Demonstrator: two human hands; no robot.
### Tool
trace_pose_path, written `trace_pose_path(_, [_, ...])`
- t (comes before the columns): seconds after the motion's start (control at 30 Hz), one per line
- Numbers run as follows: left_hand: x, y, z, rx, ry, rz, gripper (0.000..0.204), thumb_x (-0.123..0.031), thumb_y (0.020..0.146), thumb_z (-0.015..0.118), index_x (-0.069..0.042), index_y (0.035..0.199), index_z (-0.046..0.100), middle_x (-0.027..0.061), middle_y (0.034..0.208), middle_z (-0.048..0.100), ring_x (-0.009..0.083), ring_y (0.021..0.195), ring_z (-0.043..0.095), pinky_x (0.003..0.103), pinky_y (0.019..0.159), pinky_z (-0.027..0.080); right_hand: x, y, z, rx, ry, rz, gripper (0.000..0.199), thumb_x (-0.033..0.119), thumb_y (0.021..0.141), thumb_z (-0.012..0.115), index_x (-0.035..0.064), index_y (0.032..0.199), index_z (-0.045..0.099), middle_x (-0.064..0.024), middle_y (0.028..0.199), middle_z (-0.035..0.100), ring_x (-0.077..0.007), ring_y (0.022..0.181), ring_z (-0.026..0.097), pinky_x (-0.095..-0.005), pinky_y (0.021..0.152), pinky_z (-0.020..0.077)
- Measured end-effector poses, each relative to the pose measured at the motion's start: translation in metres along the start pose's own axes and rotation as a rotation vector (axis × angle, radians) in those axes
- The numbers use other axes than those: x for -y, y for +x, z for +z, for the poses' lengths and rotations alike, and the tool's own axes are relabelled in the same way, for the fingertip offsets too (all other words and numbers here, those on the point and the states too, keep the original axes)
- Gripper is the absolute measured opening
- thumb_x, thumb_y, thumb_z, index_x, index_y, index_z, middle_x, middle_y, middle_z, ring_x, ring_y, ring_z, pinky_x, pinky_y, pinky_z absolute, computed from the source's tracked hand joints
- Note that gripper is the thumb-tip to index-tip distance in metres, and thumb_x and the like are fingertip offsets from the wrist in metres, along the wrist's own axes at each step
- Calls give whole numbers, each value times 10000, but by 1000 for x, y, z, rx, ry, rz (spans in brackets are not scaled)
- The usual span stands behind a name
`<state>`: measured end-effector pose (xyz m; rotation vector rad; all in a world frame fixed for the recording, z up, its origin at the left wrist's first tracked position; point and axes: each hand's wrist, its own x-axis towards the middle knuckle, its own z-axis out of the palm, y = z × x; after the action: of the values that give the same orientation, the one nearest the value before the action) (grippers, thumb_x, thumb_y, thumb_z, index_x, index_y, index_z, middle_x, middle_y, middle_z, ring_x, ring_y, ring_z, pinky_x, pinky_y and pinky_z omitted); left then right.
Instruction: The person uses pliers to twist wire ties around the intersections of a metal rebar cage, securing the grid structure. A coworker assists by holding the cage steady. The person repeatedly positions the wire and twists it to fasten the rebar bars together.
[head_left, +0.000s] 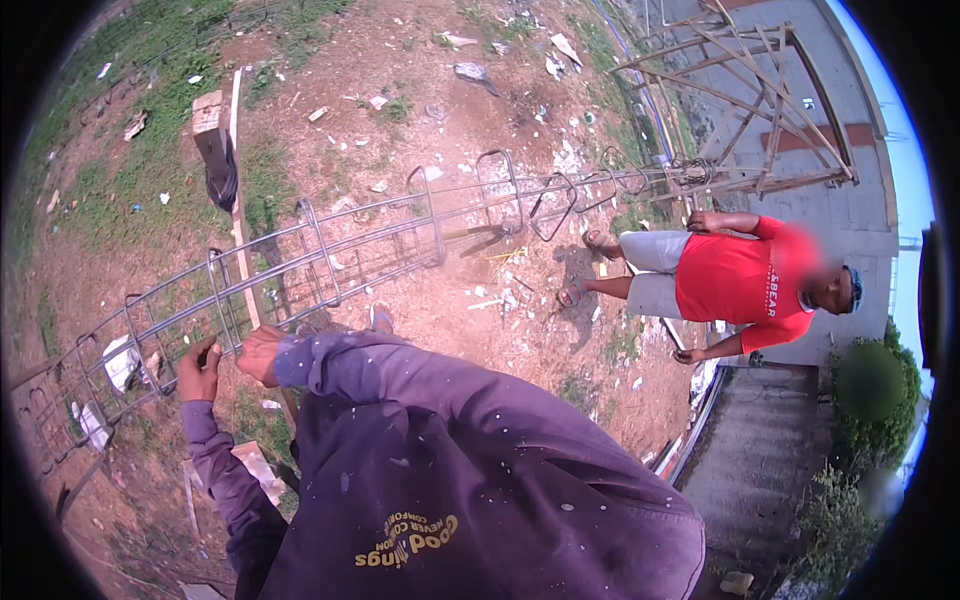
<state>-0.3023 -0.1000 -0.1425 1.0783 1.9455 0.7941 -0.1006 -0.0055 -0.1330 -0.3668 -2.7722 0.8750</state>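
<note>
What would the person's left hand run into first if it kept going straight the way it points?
The left hand points up and away from the body, already at the long steel rebar cage. It would meet a lengthwise bar or one of the square ties first, though depth is hard to judge; beyond lies bare dirt ground.

Single head view, fisheye, worn on the person's head, looking steeply down and forward over their own purple-shirted torso (470,480), which fills the lower middle close to the lens. Both forearms enter from the bottom; left hand (199,372) and right hand (262,352) sit close, lower left, at a long rebar cage (330,265) that runs diagonally from lower left to upper right. Dirt ground (400,130) fills the upper frame, farther off. A standing person in a red shirt (740,280) appears tilted at right, well apart. Straight edges bend near the dark circular rim. No second view to share with.
</note>
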Motion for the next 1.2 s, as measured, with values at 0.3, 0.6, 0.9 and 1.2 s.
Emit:
trace_pose_path(0.3, [34, 27, 12, 69, -138, 34, 314, -236, 899, 702, 56, 1015, 685, 58, 803, 658, 131, 703, 582, 302, 664, 475, 14, 1, 38, -420, -227, -95, 107, 215, 577, 657, 132, 572, 589, -36, 638, 551, -245, 711, 581, -385, 685, 435])
trace_pose_path(0.6, [-8, 10, 13, -94, -291, 14, 254, -120, 820, 767, 56, 979, 677, -15, 693, 594, 75, 629, 519, 249, 590, 434, 45, -10, -20, 167, -199, 164, 144, 155, 809, 582, 43, 878, 639, -58, 774, 662, -260, 808, 662, -388, 705, 506])
trace_pose_path(0.9, [-39, -11, 16, -187, -92, 104, 194, -136, 783, 790, -16, 905, 699, 58, 759, 683, 115, 691, 605, 292, 647, 497, 83, 9, -67, 482, -33, 330, 248, 101, 836, 558, 38, 1072, 602, -126, 832, 696, -338, 833, 690, -484, 742, 525])
trace_pose_path(1.2, [-28, -7, 23, -153, -129, 12, 169, -152, 832, 748, -31, 931, 683, 78, 803, 703, 121, 734, 642, 285, 665, 513, 57, 5, -32, 260, 33, 259, 306, 117, 817, 599, 122, 1121, 569, -130, 922, 626, -318, 929, 656, -540, 767, 495])
